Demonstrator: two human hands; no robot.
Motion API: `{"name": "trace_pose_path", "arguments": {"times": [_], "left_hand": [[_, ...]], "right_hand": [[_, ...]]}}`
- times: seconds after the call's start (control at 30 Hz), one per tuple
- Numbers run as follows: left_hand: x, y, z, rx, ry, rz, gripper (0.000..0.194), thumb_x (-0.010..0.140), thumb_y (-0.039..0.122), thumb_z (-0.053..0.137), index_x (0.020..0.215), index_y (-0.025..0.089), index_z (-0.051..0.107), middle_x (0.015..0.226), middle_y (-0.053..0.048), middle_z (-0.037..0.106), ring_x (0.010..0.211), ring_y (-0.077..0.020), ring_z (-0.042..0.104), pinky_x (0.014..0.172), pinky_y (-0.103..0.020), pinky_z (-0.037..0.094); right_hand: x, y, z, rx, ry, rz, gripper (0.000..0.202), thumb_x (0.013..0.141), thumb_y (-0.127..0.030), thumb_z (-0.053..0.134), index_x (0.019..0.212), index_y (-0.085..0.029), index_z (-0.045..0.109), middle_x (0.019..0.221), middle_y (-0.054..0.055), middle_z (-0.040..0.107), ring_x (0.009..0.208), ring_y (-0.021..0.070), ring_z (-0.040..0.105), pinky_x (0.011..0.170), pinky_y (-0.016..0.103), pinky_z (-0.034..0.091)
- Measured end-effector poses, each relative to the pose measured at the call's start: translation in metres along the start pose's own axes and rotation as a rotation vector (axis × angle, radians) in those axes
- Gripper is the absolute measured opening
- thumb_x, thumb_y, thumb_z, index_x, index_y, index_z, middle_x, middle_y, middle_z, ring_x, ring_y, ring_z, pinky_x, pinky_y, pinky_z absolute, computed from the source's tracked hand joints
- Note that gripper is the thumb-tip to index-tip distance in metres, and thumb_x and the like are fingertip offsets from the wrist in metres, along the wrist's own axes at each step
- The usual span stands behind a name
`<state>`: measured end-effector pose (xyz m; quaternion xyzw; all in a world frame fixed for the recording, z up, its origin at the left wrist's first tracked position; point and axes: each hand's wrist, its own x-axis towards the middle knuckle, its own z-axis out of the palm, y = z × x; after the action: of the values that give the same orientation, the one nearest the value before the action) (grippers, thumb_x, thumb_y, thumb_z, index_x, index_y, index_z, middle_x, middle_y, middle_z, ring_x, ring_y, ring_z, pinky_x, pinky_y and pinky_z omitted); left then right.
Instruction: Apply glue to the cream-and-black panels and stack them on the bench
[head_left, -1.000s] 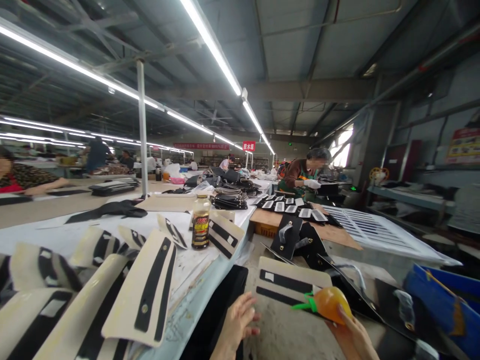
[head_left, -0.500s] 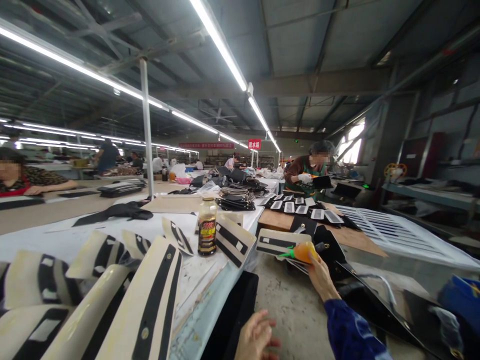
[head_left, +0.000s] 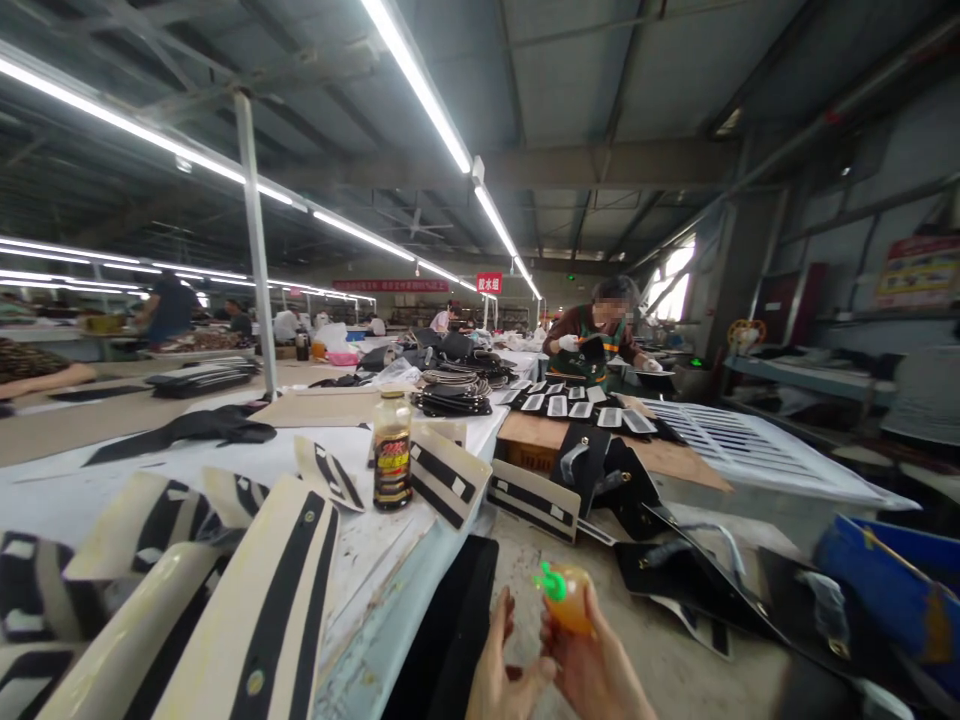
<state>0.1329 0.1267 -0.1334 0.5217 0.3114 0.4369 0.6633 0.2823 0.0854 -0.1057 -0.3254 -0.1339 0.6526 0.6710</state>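
Note:
An orange squeeze bottle [head_left: 576, 602] with a green nozzle is gripped in my right hand [head_left: 596, 665], its nozzle pointing left. Close beside it, my left hand [head_left: 504, 670] holds nothing, with its fingers apart and the palm turned toward the bottle. Beyond my hands, a cream panel with black strips [head_left: 536, 497] leans at the table's edge. Black pieces with wrapped handles [head_left: 675, 560] lie to the right. Several more cream panels [head_left: 281, 600] stand curved on the white table [head_left: 375, 590] at the left.
A glass jar [head_left: 392, 455] stands on the white table. Behind it lies a stack of black pieces [head_left: 454, 392]. A person in gloves [head_left: 600, 335] works across the table, near rows of small pieces. A blue bin [head_left: 892, 580] is at the right.
My right hand has drawn the orange bottle back from the cream panel, down beside my left hand. The view has turned slightly right. The person across now has both gloved hands in view.

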Motion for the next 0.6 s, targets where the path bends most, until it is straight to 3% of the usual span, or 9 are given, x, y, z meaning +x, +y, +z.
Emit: {"name": "trace_pose_path", "arguments": {"times": [0.1,0.17,0.27,0.37,0.43,0.5,0.57,0.6], "left_hand": [[-0.005,0.004,0.004,-0.020,-0.028,0.047,0.114,0.054,0.051,0.088,0.150,0.010,0.042,0.149,-0.022,0.057,0.137,-0.0389,0.053,0.100,-0.037,0.050],[-0.007,0.009,0.004,-0.035,-0.009,0.058,0.111,0.054,0.054,0.090,0.146,0.012,0.046,0.143,-0.020,0.062,0.130,-0.0364,0.060,0.105,-0.035,0.048],[-0.009,0.016,0.002,-0.039,0.067,0.003,0.098,0.061,0.057,0.087,0.141,0.011,0.050,0.119,-0.018,0.075,0.111,-0.0355,0.071,0.088,-0.035,0.057],[-0.009,0.021,-0.001,-0.051,0.132,0.003,0.091,0.061,0.061,0.085,0.131,0.011,0.058,0.104,-0.014,0.079,0.098,-0.0327,0.075,0.080,-0.034,0.058],[-0.008,0.023,-0.001,-0.046,0.164,0.038,0.086,0.057,0.057,0.089,0.125,0.011,0.062,0.109,-0.014,0.078,0.102,-0.0311,0.073,0.088,-0.032,0.056],[-0.009,0.023,0.000,-0.035,0.178,0.044,0.084,0.057,0.054,0.089,0.124,0.011,0.062,0.112,-0.014,0.077,0.104,-0.0309,0.072,0.091,-0.033,0.054],[-0.009,0.022,0.001,-0.027,0.177,0.036,0.086,0.057,0.052,0.088,0.127,0.009,0.060,0.113,-0.015,0.076,0.104,-0.0311,0.072,0.091,-0.034,0.055],[-0.009,0.020,0.002,-0.023,0.173,0.031,0.087,0.057,0.051,0.088,0.128,0.008,0.059,0.112,-0.016,0.077,0.102,-0.0312,0.073,0.090,-0.034,0.055]], "right_hand": [[-0.011,0.035,0.016,-0.123,-0.109,0.150,0.076,0.060,-0.090,0.068,0.091,-0.021,0.073,0.078,0.000,0.068,0.076,0.0142,0.064,0.072,0.025,0.047],[-0.013,0.048,0.022,-0.247,-0.174,0.224,0.085,0.061,-0.098,0.055,0.097,-0.023,0.074,0.086,0.002,0.071,0.082,0.0169,0.066,0.078,0.027,0.047],[-0.015,0.047,0.022,-0.522,-0.197,0.276,0.102,0.069,-0.102,0.020,0.091,-0.019,0.074,0.084,0.009,0.072,0.073,0.0173,0.065,0.072,0.029,0.046],[-0.008,0.015,0.008,-0.893,-0.095,0.294,0.110,0.079,-0.092,-0.001,0.077,-0.011,0.073,0.071,0.016,0.070,0.059,0.0205,0.064,0.063,0.035,0.048],[0.006,-0.022,-0.005,-1.157,0.101,0.123,0.089,0.094,-0.080,0.015,0.086,-0.012,0.072,0.077,0.011,0.070,0.067,0.0206,0.067,0.072,0.039,0.052],[0.027,-0.062,-0.018,-1.404,0.337,-0.111,0.048,0.098,-0.060,0.051,0.113,-0.017,0.066,0.111,0.008,0.069,0.099,0.0231,0.067,0.091,0.045,0.052],[0.049,-0.095,-0.030,-1.613,0.543,-0.293,0.042,0.096,-0.042,0.063,0.133,-0.022,0.057,0.144,0.011,0.053,0.126,0.0294,0.055,0.104,0.055,0.046],[0.060,-0.108,-0.035,-1.703,0.618,-0.342,0.046,0.095,-0.038,0.066,0.137,-0.022,0.054,0.149,0.011,0.047,0.131,0.0320,0.051,0.107,0.058,0.044]]}}
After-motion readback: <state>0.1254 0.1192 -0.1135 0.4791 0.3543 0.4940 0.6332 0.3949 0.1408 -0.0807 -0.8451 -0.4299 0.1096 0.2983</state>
